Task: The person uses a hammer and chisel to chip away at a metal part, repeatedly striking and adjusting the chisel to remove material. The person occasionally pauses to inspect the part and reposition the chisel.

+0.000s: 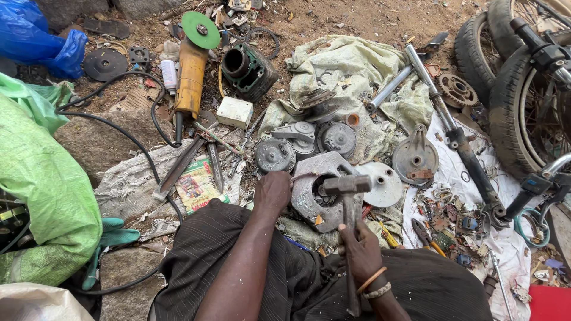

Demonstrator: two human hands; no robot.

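My left hand (272,191) rests on the left edge of a grey metal engine cover (309,178) lying on the ground in front of my lap, and grips it. A hammer (348,196) stands upright in my right hand (358,249), which is closed round its handle. The steel head of the hammer sits just over the round opening in the cover. Bangles ring my right wrist.
A yellow angle grinder (191,71) with a green disc and black cable lies at upper left, beside an engine cylinder (250,70). Hub plates, a round disc (383,184), fork tubes (452,131), pliers and small parts lie on cloths. Motorcycle wheels (523,101) stand at right, green sacks at left.
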